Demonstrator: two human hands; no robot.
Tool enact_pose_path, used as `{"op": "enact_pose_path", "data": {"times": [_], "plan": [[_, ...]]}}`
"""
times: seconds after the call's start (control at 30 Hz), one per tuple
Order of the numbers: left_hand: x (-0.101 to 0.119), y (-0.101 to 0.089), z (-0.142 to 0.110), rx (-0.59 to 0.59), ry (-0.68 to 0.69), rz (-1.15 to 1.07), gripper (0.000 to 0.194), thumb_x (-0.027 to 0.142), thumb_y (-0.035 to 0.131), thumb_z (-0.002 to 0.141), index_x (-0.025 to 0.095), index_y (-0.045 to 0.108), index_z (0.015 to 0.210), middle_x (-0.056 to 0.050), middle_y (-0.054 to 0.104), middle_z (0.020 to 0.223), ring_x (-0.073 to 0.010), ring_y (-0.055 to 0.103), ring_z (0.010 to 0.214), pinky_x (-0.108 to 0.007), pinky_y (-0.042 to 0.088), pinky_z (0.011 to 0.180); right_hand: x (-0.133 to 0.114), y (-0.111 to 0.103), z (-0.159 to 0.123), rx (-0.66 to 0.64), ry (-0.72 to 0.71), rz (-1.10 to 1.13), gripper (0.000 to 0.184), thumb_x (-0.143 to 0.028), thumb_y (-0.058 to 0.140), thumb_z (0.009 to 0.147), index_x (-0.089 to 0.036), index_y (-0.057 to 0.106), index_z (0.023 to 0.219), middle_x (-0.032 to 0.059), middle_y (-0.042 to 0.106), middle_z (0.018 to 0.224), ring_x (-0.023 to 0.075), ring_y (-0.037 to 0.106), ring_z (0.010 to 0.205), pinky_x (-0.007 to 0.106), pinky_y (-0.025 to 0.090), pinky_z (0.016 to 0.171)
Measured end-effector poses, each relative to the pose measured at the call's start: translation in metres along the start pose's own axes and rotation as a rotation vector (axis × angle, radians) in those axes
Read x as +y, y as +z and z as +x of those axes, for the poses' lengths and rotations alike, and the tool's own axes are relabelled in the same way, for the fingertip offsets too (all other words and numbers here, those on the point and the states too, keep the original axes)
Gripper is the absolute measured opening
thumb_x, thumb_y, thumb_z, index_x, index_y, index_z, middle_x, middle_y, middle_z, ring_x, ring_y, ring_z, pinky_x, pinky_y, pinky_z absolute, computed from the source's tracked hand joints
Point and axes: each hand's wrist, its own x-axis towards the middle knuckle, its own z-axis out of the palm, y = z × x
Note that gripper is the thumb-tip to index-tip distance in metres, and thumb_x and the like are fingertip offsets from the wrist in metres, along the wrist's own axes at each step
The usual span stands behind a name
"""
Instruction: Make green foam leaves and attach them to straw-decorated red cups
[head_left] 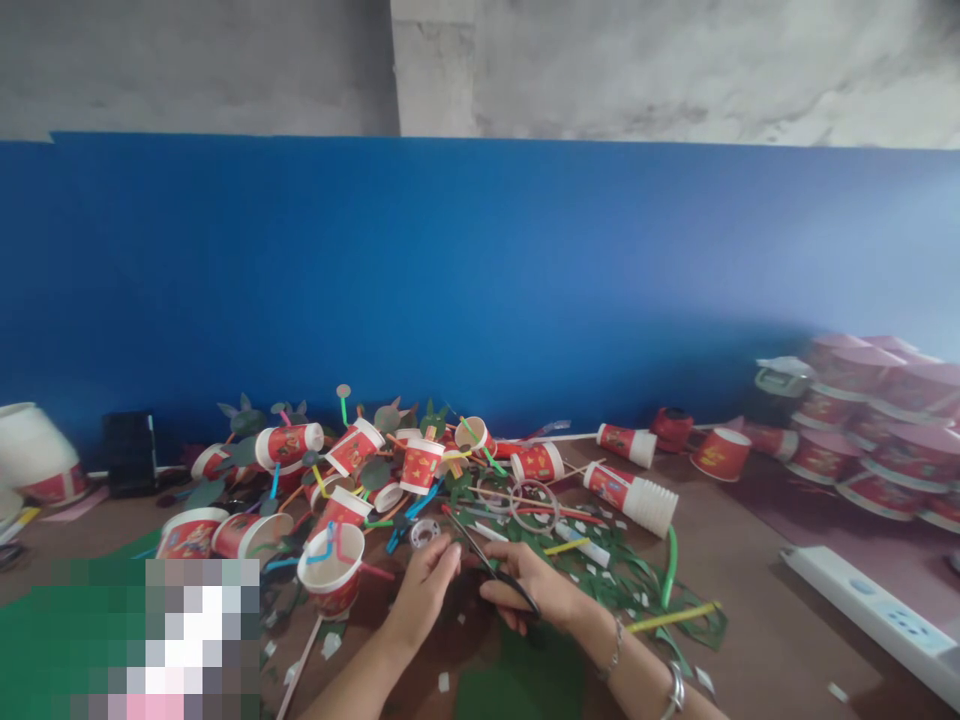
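Note:
My right hand (536, 585) is closed around the black handles of a pair of scissors (480, 551), whose blades point up and to the left. Close by on the left, my left hand (424, 590) has its thumb and fingers pressed together; anything between them is too small to make out. Just beyond the left hand lies a roll of clear tape (425, 533). A red and white paper cup (330, 575) with blue and pink bent straws stands left of that hand. Green paper (521, 680) lies on the table below both hands.
Decorated paper cups (289, 445) with straws are heaped at the back left. Green paper scraps (600, 580) spread to the right, near a stack of cups (630, 497). A white power strip (877, 610) and piled pink-topped cups (892, 430) occupy the right. A blue wall (480, 270) closes the back.

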Motion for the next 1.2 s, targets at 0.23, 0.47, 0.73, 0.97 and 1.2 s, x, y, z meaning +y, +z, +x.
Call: {"op": "enact_pose_path", "data": {"times": [0.23,0.47,0.73,0.97,1.2], "plan": [[0.0002,-0.0011,-0.0002,0.011,-0.013,-0.005,0.034,0.047,0.047,0.082,0.020,0.041,0.062,0.005,0.034,0.060,-0.0130,0.033,0.059,-0.026,0.030,0.058,-0.0007,0.0003,-0.0013,0.010,-0.005,-0.032,0.046,-0.042,0.065,0.074,-0.012,0.057,0.108,-0.0078,0.053,0.044,0.0045,0.043,0.031,0.013,0.036,0.033],[0.0035,-0.0010,-0.0010,0.022,-0.015,0.015,0.037,0.049,0.046,0.081,0.021,0.037,0.058,0.004,0.034,0.058,-0.0135,0.033,0.058,-0.026,0.029,0.058,-0.0073,0.0005,-0.0044,0.008,0.005,-0.038,0.044,-0.044,0.065,0.074,-0.012,0.058,0.104,-0.0078,0.052,0.044,0.0041,0.042,0.030,0.013,0.033,0.032],[0.0020,-0.0010,0.0000,0.037,-0.019,0.020,0.037,0.046,0.046,0.082,0.021,0.035,0.057,0.005,0.033,0.057,-0.0135,0.033,0.057,-0.026,0.030,0.059,-0.0049,-0.0017,-0.0041,0.011,0.032,-0.041,0.046,-0.045,0.065,0.073,-0.011,0.055,0.103,-0.0082,0.051,0.043,0.0050,0.043,0.031,0.013,0.031,0.031],[-0.0008,-0.0007,-0.0004,0.058,-0.044,0.006,0.038,0.049,0.047,0.081,0.021,0.037,0.058,0.005,0.034,0.058,-0.0131,0.033,0.058,-0.026,0.031,0.059,-0.0082,-0.0004,-0.0044,0.020,0.050,-0.070,0.043,-0.042,0.064,0.073,-0.011,0.059,0.102,-0.0078,0.052,0.042,0.0053,0.042,0.030,0.014,0.031,0.031],[0.0046,0.0016,-0.0026,-0.074,-0.021,-0.017,0.027,0.042,0.051,0.077,0.020,0.046,0.063,0.002,0.043,0.063,-0.0150,0.040,0.063,-0.026,0.034,0.061,-0.0006,0.0060,0.0026,0.215,-0.019,0.063,0.037,-0.043,0.060,0.074,-0.012,0.056,0.094,-0.0074,0.052,0.040,0.0050,0.039,0.028,0.013,0.024,0.028]]}}
